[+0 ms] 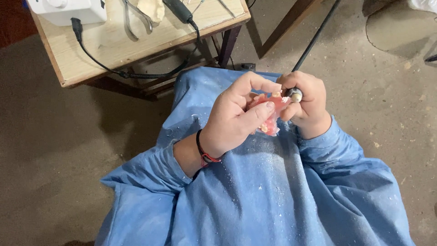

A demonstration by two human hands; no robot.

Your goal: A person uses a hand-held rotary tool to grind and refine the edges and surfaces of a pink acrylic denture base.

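1. Far left, on the wooden table [91, 45]: white motor box [68, 9], black cable [118, 68] trailing off its edge, pliers [136, 18] and a spare handpiece [180, 11] lying there. None of it touched, all well apart from my hands.
2. My left hand [232, 120] is clenched around the pink denture [268, 111]: thumb on the near side, fingers curled over the top. Black and red bands sit on that wrist.
3. The denture sits between both hands, over my lap and the blue gown [255, 196]. Its long axis runs roughly up and down in the view, slightly tilted; teeth show at the top and bottom ends.
4. My right hand [307, 102] is fisted on the rotary handpiece [295, 94], whose cord [316, 36] leads up and away. The tip points left and meets the denture's upper right edge; I cannot tell the exact contact spot.
5. Key relation: the denture lies just left of the tool tip, with the left hand nearer and carrying it.
6. White dust specks on the gown below.
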